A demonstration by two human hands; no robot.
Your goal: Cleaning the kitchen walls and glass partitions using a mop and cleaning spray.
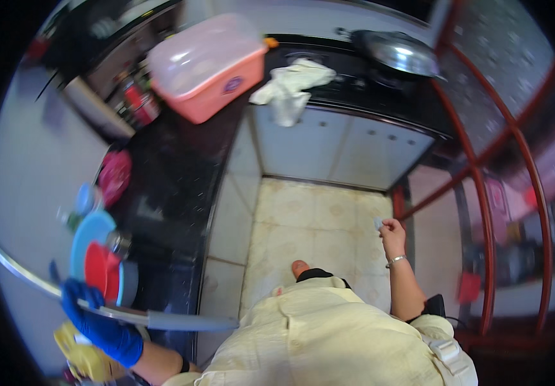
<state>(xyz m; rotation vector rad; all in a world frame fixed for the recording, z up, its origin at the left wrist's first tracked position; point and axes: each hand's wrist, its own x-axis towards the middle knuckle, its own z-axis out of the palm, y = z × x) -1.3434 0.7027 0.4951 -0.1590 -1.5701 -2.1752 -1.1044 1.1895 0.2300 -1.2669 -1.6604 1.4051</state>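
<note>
My left hand (101, 323), in a blue rubber glove, is closed around a metal pole (120, 314) with a grey grip (190, 322) at its near end. The pole runs off to the left, past the counter; its far end is lost at the picture's rim. My bare right hand (394, 237) pinches a small pale, bluish piece (378, 224) over the tiled floor; what it is cannot be made out. Close to my left hand on the counter stand a light-blue basin (84, 230) and a red basin (99, 270).
On the dark counter (171, 178) sits a pink lidded box (210, 84). A white cloth (294, 87) hangs over the stove's edge, beside a lidded wok (398, 53). A red-framed glass door (480, 164) borders the right side. A yellow plastic jug (84, 354) is at lower left.
</note>
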